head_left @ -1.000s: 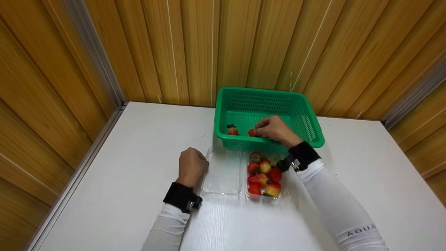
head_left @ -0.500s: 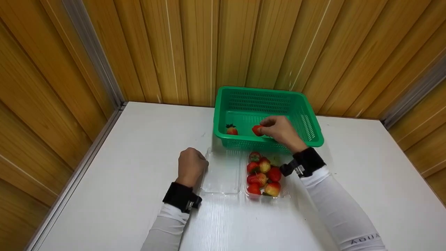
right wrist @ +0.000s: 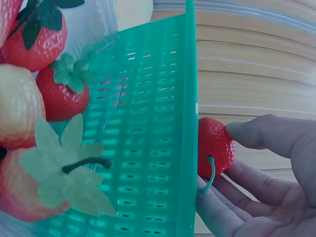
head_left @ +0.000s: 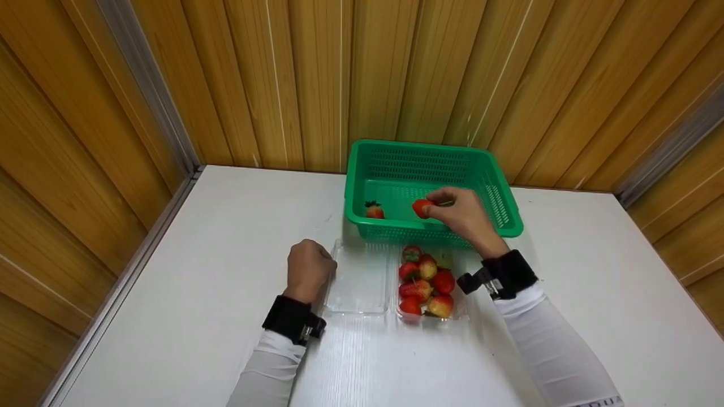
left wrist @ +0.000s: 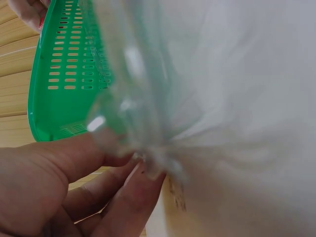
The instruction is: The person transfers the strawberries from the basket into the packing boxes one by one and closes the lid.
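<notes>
My right hand (head_left: 461, 212) pinches a red strawberry (head_left: 421, 208) between thumb and fingers, just above the near rim of the green basket (head_left: 434, 225). In the right wrist view the strawberry (right wrist: 216, 145) shows a thin green stem, partly behind the basket's rim. Another strawberry (head_left: 374, 211) with a dark leafy top lies inside the basket at left. My left hand (head_left: 308, 268) holds the left edge of a clear plastic clamshell box; the left wrist view shows thumb and fingers (left wrist: 138, 192) pinching that edge. Several strawberries (head_left: 416, 290) fill the box's right half, while its lid (head_left: 358, 285) lies opened flat at left.
A white table (head_left: 243, 226) carries the box and the basket. Wood-patterned wall panels (head_left: 317, 85) rise behind the basket and along both sides. The basket's raised near wall stands between the right hand and the strawberry-filled half.
My right hand has lifted the strawberry off the basket's floor and moved it slightly to the right. My left hand keeps its hold on the box edge.
</notes>
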Tool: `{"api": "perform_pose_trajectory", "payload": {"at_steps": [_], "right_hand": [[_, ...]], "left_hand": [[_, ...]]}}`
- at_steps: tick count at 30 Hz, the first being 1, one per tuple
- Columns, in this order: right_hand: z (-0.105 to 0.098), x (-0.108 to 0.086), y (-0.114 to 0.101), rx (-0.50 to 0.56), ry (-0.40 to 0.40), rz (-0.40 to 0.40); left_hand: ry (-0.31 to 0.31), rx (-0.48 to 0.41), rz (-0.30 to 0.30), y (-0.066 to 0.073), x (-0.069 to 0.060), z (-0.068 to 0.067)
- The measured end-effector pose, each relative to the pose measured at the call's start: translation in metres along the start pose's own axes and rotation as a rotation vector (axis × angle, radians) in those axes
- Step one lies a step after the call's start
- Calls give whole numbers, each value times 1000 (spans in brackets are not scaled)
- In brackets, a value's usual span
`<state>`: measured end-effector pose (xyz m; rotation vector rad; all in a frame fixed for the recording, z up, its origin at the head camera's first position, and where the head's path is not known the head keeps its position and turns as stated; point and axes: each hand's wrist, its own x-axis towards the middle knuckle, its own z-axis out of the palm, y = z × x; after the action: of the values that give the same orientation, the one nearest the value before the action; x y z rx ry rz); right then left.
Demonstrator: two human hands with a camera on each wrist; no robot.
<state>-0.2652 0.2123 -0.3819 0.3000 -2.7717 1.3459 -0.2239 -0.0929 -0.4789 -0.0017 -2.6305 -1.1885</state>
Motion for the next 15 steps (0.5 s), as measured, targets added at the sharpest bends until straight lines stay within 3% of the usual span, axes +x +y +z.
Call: {"api": "perform_pose_trajectory", "payload": {"at_steps": [15], "right_hand": [[-4, -26, -3, 25, 48, -22]], "left_hand": [[-9, -1, -13, 2, -2, -1]]}}
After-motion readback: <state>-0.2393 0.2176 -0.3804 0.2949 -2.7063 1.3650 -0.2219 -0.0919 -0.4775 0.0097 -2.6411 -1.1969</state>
